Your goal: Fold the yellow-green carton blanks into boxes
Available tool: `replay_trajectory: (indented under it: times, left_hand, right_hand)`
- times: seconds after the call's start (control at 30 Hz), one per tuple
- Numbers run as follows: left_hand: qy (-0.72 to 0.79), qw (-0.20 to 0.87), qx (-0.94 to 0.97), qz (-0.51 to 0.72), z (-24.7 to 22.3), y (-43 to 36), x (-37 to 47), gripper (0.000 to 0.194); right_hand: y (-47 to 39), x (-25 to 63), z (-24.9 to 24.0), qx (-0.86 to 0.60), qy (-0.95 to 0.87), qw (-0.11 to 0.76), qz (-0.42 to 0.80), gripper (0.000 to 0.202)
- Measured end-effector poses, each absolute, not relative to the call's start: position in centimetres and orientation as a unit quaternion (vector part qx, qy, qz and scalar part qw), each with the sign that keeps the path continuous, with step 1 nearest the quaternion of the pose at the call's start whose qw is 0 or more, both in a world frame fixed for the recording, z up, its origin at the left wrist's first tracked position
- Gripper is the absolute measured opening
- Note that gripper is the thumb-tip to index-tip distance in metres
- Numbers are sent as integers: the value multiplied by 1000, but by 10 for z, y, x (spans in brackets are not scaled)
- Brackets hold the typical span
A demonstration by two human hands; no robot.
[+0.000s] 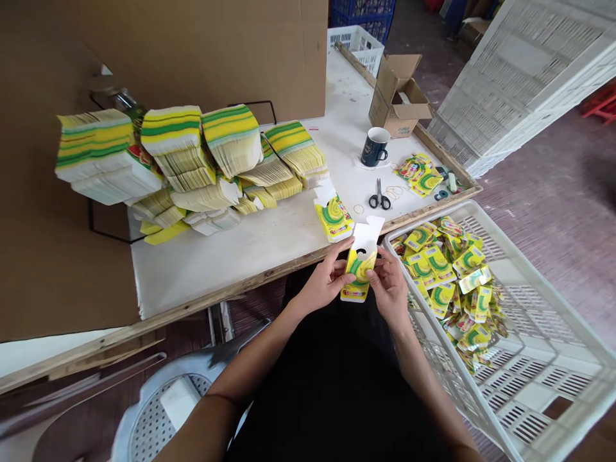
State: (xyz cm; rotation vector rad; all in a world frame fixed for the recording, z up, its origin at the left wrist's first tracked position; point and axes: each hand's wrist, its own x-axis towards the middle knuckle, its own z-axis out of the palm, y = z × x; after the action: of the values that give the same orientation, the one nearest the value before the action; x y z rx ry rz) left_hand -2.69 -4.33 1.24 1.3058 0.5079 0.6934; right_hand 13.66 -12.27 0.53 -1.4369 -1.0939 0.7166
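Between my hands, just off the table's front edge, is a yellow and green printed carton with its white top flaps standing up. My left hand grips its left side, thumb across the front. On the other side my right hand pinches the carton's right edge, thumb also on the front. A small pile of similar flat cartons lies on the table right beyond the left hand. Further left, stacks of folded cartons stand in rows, edges showing.
A white plastic crate at the right holds many yellow cartons. On the table are scissors, a dark mug, a cardboard box, rubber bands and loose printed packs. A grey stool stands below left.
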Motion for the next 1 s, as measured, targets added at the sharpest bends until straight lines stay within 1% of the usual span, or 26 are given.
replay_trajectory:
  times: [0.13,0.27,0.43,0.5,0.6,0.63,0.67,0.7,0.73,0.83,0.9,0.93,1.0]
  left_hand:
    - [216,742,570,279,9,-43,-31,75]
    - [218,775,538,250,8,-46,-32,60]
    - [232,789,516,240,10,-49,-32,62]
    - [230,789,515,243,10,-49,-32,68]
    - [217,790,516,252,9,-49,-32,95]
    - [212,789,519,249,8,-49,-32,102]
    - [209,789,525,243,7,-48,-32,105]
    - [208,788,531,234,6,-48,-32,104]
    - [209,785,536,227,6,-48,-32,99]
    - [225,764,553,243,5,-47,-30,72]
    - [236,735,573,273,5,-47,-28,58]
    - [239,719,587,284,5,-47,-27,54]
    - [243,691,611,300,5,-48,-25,51]
  right_hand:
    - [-125,147,8,-604,-472,552,329,38]
    - [-127,152,12,-610,-476,527,352,31]
    - [-126,154,18,-602,-480,512,380,31]
    - [-125,154,21,-602,-481,514,376,31]
    - [-123,153,23,-605,-490,516,358,31]
    - [-122,152,22,-606,-493,517,351,31]
    - [-122,152,21,-605,-494,519,347,31]
    - [-122,150,19,-603,-492,525,346,30]
    - [-121,149,17,-601,-482,536,346,29]
    - [-121,147,11,-602,-427,592,325,29]
    - [-121,147,11,-601,-394,628,299,31]
    - [-121,148,12,-599,-388,635,297,33]
    - [-122,151,16,-594,-398,616,329,37]
